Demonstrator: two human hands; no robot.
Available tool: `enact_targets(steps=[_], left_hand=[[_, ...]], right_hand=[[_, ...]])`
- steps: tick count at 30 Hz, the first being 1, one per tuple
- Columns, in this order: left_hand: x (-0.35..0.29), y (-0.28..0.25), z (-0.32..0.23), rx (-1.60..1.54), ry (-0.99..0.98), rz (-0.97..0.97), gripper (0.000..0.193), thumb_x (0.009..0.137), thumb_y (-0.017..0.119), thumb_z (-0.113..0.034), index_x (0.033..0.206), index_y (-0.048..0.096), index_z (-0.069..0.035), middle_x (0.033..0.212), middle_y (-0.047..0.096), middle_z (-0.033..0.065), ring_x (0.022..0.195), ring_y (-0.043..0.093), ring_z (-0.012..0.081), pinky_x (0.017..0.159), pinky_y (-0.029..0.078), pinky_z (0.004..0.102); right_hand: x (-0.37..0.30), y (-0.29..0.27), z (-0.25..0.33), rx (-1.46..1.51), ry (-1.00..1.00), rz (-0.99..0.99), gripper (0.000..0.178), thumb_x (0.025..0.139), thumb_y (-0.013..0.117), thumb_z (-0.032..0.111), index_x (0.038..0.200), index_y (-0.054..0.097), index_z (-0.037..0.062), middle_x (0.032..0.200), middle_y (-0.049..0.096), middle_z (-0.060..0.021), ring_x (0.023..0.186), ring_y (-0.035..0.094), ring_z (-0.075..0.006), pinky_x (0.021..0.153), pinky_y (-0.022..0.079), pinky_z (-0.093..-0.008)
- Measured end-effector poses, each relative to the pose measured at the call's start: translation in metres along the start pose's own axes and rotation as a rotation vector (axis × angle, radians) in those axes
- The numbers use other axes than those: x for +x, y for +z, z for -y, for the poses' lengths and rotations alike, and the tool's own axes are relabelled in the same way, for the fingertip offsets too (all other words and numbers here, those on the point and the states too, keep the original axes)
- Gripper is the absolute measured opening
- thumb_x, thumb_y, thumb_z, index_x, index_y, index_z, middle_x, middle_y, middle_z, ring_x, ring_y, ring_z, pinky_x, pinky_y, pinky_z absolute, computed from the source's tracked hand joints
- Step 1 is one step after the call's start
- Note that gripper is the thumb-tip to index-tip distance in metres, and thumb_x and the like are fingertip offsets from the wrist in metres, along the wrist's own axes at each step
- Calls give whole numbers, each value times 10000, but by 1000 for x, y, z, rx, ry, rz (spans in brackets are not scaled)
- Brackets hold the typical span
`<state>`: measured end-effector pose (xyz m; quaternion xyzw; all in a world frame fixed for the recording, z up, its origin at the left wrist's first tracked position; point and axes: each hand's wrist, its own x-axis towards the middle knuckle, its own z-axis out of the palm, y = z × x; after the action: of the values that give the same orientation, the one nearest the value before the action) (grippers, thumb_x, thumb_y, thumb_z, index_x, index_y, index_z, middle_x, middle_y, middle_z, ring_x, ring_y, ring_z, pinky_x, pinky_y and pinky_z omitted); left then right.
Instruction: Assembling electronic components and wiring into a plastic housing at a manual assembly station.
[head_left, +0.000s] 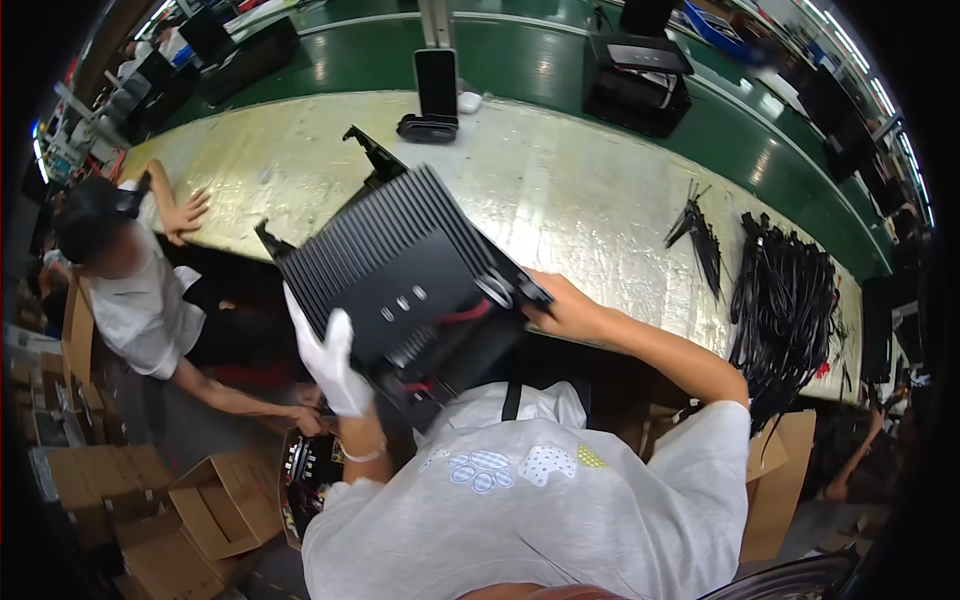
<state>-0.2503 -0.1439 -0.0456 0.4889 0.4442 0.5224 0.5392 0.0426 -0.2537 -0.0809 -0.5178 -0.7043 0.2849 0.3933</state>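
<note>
Black ribbed housing (375, 262), tilted between left hand (338, 372) (white-gloved) and right hand (568, 308), both clasping its edges.

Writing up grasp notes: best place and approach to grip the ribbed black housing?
I'd grip the ribbed black housing by its opposite side edges, coming from left and right, as the left hand and right hand do: it's broad, boxy and tilted. Avoid the red wires lower down.

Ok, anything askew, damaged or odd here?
Yes: the left hand wears a white glove while the right hand is bare, an odd mismatch. Also, black cables droop untidily over the near edge of the bench.
</note>
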Motion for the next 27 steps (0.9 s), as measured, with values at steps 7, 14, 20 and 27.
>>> enact_targets(steps=[7, 14, 20, 27], left_hand=[[-37, 85, -7, 90, 86, 452, 412, 865, 664, -140, 1224, 561, 32, 1468, 380, 145, 1185, 527, 205, 1033, 395, 320], [109, 190, 27, 132, 265, 778, 469, 872, 681, -353, 1106, 633, 51, 1426, 461, 240, 1200, 536, 259, 1015, 411, 342], [197, 245, 22, 260, 121, 922, 875, 879, 714, -423, 1484, 307, 60, 1527, 373, 180, 1326, 444, 217, 1091, 361, 299], [153, 222, -24, 494, 661, 706, 417, 762, 802, -340, 1011, 708, -20, 1435, 511, 136, 1441, 301, 319, 1164, 277, 392]], right_hand=[[-144, -9, 33, 5, 342, -173, 640, 770, 577, -11, 1388, 415, -31, 1252, 536, -281, 1184, 519, -463, 1005, 428, -431], [-112, -13, -19, -272, 444, -511, 257, 836, 606, 74, 1077, 562, -5, 981, 586, -236, 918, 555, -442, 821, 461, -468], [-43, -94, -18, -146, 386, -400, 862, 888, 663, 467, 1483, 293, -36, 1487, 389, -227, 1375, 370, -334, 1106, 342, -408], [17, -143, -4, 109, 328, -757, 439, 941, 665, 306, 1238, 588, -8, 915, 609, 30, 906, 553, -77, 873, 412, -206]])
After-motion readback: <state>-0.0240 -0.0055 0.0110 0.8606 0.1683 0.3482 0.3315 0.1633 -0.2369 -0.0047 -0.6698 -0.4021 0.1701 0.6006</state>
